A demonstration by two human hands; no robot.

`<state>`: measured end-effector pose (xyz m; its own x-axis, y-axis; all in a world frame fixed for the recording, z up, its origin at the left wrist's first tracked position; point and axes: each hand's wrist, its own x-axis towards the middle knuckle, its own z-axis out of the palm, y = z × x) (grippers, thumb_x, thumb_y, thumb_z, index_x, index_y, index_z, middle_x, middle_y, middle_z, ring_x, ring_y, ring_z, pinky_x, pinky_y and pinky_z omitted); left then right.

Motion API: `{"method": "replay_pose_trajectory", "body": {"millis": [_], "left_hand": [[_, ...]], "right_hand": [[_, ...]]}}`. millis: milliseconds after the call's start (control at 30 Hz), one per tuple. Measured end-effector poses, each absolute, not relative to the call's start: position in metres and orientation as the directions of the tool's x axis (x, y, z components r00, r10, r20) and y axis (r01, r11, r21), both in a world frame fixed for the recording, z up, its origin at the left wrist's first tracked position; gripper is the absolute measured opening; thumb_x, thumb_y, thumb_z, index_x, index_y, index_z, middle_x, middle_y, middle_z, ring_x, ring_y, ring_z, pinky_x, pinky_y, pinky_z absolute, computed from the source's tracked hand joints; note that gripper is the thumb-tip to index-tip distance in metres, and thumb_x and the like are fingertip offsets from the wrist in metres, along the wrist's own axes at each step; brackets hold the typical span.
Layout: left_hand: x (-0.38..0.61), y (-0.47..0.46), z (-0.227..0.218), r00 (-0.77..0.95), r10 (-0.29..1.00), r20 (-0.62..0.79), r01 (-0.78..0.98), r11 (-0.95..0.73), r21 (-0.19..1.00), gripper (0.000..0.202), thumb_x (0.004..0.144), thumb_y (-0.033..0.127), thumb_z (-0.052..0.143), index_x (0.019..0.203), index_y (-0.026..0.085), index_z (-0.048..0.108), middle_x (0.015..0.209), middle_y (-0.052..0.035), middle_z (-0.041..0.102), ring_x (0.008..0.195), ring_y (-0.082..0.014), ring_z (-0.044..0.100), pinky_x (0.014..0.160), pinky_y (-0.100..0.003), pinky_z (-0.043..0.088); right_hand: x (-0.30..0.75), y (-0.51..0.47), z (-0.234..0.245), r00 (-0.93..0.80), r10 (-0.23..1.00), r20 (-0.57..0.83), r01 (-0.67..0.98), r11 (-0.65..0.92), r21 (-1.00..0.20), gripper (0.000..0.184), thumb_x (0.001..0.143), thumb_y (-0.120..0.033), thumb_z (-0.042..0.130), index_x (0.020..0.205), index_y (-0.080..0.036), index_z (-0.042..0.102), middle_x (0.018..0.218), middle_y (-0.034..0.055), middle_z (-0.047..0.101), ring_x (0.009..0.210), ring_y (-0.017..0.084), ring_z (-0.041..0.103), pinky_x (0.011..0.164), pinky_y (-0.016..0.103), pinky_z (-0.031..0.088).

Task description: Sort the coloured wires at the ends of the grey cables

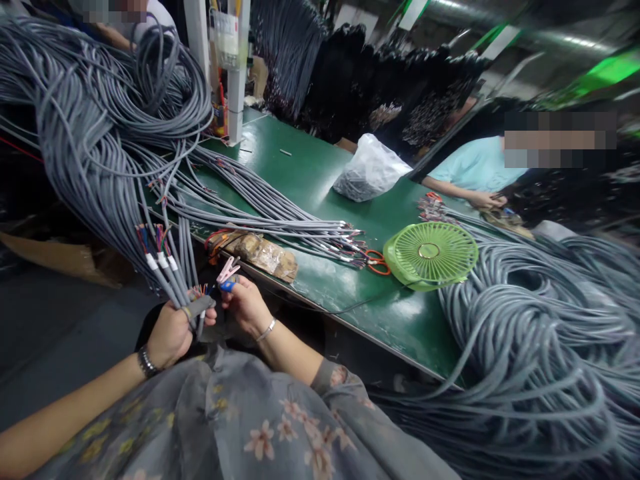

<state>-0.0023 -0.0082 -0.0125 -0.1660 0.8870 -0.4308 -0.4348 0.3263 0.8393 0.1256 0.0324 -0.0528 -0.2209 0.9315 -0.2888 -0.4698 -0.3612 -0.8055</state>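
Note:
My left hand (173, 333) is closed around several grey cables (175, 283), a grey wrap on its finger. White bands ring the cables near their stripped ends, where coloured wires (159, 240) fan out. Close beside it, my right hand (247, 307) is pinched at other short coloured wire ends (204, 289). Something blue shows at its fingertips, and a pink clip-like piece (228, 269) sticks up just above them. What these fingers grip is too small to make out.
A green table (310, 173) bears a wrapped block (270, 257), a cable bundle (280, 213), orange-handled scissors (379, 262), a green fan (430, 253) and a plastic bag (370, 167). Cable heaps lie left (85, 120) and right (540, 320). Co-workers sit across the table.

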Motion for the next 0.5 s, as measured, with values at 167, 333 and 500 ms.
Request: {"method": "replay_pose_trajectory", "body": {"millis": [167, 333, 500], "left_hand": [[-0.0022, -0.0075, -0.0131, -0.180, 0.885, -0.430, -0.445, 0.317, 0.838, 0.024, 0.045, 0.018, 0.092, 0.058, 0.015, 0.072, 0.048, -0.0021, 0.068, 0.043, -0.0143, 0.062, 0.044, -0.022, 0.053], [-0.0009, -0.0082, -0.0140, -0.172, 0.893, -0.416, -0.440, 0.308, 0.844, 0.031, 0.038, 0.019, 0.095, 0.059, 0.016, 0.072, 0.047, -0.0013, 0.068, 0.042, -0.0137, 0.061, 0.042, -0.022, 0.052], [0.0001, -0.0085, -0.0087, -0.211, 0.879, -0.427, -0.449, 0.301, 0.841, 0.027, 0.039, 0.019, 0.092, 0.057, 0.017, 0.072, 0.046, -0.0015, 0.069, 0.042, -0.0136, 0.062, 0.043, -0.021, 0.053]], "right_hand": [[0.1321, 0.0289, -0.0503, -0.322, 0.902, -0.287, -0.410, -0.406, -0.817, 0.039, 0.060, -0.043, 0.090, 0.071, -0.021, 0.059, 0.059, -0.0058, 0.051, 0.056, 0.010, 0.043, 0.054, 0.025, 0.038], [0.1258, 0.0284, -0.0481, -0.309, 0.919, -0.246, -0.384, -0.357, -0.852, 0.042, 0.055, -0.043, 0.094, 0.070, -0.021, 0.061, 0.059, -0.0057, 0.054, 0.054, 0.008, 0.040, 0.053, 0.024, 0.034], [0.1254, 0.0287, -0.0518, -0.266, 0.928, -0.261, -0.381, -0.350, -0.856, 0.042, 0.053, -0.039, 0.096, 0.063, -0.020, 0.061, 0.055, -0.0054, 0.053, 0.052, 0.008, 0.040, 0.053, 0.025, 0.034]]}}
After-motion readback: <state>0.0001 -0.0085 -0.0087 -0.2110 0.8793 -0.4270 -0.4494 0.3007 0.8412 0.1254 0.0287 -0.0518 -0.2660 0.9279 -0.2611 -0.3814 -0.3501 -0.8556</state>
